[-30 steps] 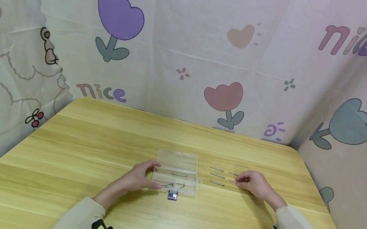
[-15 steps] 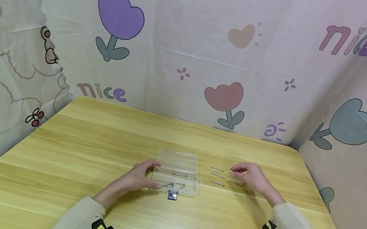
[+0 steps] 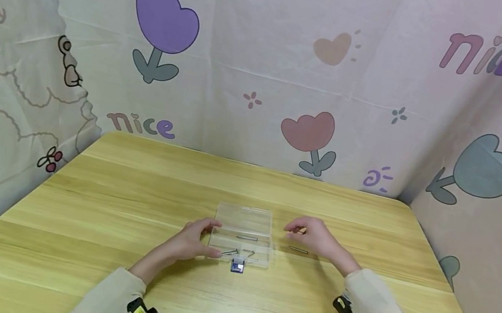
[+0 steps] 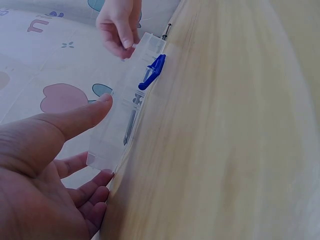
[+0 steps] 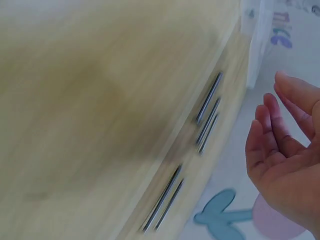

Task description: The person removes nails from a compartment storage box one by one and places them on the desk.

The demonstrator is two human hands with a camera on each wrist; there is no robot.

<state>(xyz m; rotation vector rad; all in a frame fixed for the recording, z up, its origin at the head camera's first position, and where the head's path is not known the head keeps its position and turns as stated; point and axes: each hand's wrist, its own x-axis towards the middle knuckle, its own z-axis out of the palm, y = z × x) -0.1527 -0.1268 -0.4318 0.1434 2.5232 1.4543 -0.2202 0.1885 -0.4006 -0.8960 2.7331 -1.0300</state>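
A clear plastic box (image 3: 261, 258) with a blue latch (image 3: 237, 266) lies on the table, its lid (image 3: 244, 217) folded back. Several metal nails (image 3: 247, 238) are inside it. My left hand (image 3: 189, 240) holds the box by its left end, thumb at the front and fingers behind. Just right of the box, my right hand (image 3: 314, 237) hovers with fingers loosely bent. In the right wrist view, nothing shows between its thumb and fingertips. Several nails (image 5: 209, 98) lie in two groups on the table below it; in the head view this hand hides most of them.
The light wood-grain table (image 3: 126, 185) meets a printed cloth (image 3: 238, 54) along its back edge. More of this cloth hangs at both sides. A small black camera is worn on each wrist.
My right hand has moved left from the farther nails to over the nearer ones, close to the box. My left hand and the box have stayed in place.
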